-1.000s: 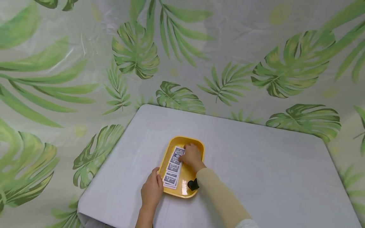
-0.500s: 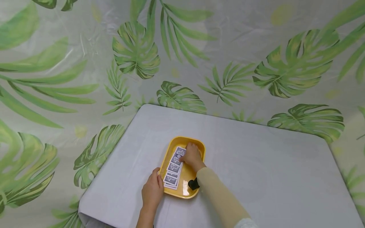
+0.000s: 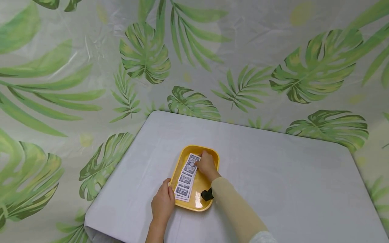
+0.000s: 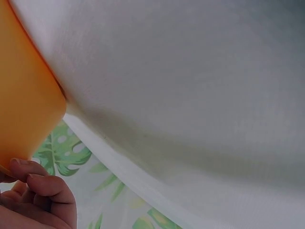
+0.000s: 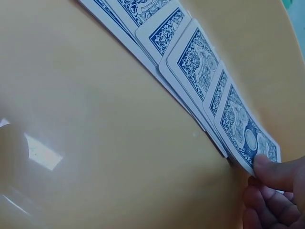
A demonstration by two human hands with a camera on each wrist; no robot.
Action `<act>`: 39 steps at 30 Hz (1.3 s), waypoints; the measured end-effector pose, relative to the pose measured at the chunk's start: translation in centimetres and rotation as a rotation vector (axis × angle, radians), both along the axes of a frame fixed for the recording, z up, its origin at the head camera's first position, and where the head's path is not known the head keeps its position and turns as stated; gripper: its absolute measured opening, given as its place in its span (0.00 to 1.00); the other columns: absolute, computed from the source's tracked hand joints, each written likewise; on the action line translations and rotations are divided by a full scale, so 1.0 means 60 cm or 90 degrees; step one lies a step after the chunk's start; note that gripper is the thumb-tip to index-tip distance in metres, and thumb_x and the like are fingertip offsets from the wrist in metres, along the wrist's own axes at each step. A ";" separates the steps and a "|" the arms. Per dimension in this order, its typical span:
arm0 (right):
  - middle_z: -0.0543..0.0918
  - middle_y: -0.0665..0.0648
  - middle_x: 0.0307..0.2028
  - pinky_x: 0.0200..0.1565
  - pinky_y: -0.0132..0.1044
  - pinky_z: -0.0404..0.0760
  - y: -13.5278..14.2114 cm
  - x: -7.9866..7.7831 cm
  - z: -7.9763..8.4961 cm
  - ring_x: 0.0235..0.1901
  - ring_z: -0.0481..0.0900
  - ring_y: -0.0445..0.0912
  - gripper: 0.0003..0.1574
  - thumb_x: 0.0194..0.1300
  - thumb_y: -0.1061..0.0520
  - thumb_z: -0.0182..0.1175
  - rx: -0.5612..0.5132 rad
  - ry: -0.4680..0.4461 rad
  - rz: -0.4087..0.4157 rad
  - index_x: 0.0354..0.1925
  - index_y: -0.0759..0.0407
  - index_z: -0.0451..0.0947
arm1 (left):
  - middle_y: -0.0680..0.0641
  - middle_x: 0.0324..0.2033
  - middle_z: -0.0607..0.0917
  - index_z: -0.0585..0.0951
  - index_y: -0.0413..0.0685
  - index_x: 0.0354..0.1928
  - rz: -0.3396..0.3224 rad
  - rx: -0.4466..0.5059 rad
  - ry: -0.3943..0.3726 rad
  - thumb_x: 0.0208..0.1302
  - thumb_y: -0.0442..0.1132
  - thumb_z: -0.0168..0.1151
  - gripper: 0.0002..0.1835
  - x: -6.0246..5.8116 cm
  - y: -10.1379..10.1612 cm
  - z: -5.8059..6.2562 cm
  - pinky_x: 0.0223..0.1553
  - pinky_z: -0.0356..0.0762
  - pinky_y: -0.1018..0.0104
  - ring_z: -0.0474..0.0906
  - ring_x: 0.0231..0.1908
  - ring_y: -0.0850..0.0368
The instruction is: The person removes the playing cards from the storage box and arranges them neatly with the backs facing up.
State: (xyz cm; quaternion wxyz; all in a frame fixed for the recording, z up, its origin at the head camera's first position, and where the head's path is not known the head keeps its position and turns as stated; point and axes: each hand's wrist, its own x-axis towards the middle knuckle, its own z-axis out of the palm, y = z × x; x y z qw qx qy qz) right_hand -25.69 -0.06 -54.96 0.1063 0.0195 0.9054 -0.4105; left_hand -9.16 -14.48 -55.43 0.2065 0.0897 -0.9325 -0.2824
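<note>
Inside a yellow tray (image 3: 199,185) lies an overlapping row of playing cards (image 3: 184,179), blue patterned backs up. My right hand (image 3: 207,165) is at the row's far end. In the right wrist view, its thumb and fingers pinch the lower edge of the endmost card (image 5: 248,138), thumb on top of the back. That card overlaps the one beside it. My left hand (image 3: 163,202) grips the tray's near left rim; the left wrist view shows its curled fingers (image 4: 50,186) at the tray's edge.
The tray stands on a table with a pale cloth (image 3: 273,175). A black piece (image 3: 207,194) sits by my right wrist, over the tray's near right part. Behind the table hangs a leaf-patterned sheet (image 3: 188,60).
My right hand has shifted slightly and the endmost card has slid a little toward the far right, baring more of the card under it. The left hand keeps its place on the tray.
</note>
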 end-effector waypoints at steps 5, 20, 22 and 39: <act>0.76 0.58 0.36 0.43 0.41 0.79 0.002 -0.001 0.004 0.36 0.75 0.51 0.15 0.64 0.60 0.65 0.013 0.032 -0.007 0.45 0.63 0.72 | 0.37 0.40 0.85 0.77 0.37 0.53 -0.002 -0.003 0.007 0.67 0.31 0.56 0.14 0.001 0.001 0.002 0.27 0.75 0.49 0.82 0.32 0.39; 0.77 0.56 0.31 0.33 0.36 0.73 0.023 0.002 0.055 0.30 0.73 0.48 0.09 0.64 0.63 0.63 -0.078 0.114 0.019 0.43 0.62 0.77 | 0.36 0.40 0.85 0.76 0.38 0.54 0.002 0.004 -0.001 0.68 0.31 0.55 0.14 0.002 0.003 0.004 0.26 0.75 0.48 0.82 0.31 0.39; 0.79 0.57 0.32 0.35 0.38 0.75 0.027 0.003 0.064 0.32 0.74 0.49 0.09 0.64 0.63 0.62 -0.087 0.120 0.019 0.44 0.62 0.79 | 0.36 0.40 0.85 0.76 0.37 0.54 0.001 0.007 -0.009 0.68 0.31 0.55 0.14 0.003 0.003 0.006 0.27 0.76 0.48 0.82 0.32 0.38; 0.82 0.58 0.40 0.45 0.39 0.78 0.090 0.011 0.090 0.40 0.76 0.51 0.14 0.69 0.62 0.58 -0.134 0.093 -0.061 0.51 0.60 0.83 | 0.34 0.43 0.84 0.75 0.37 0.56 0.004 0.028 -0.052 0.69 0.33 0.53 0.16 0.006 0.007 0.011 0.28 0.76 0.48 0.82 0.32 0.38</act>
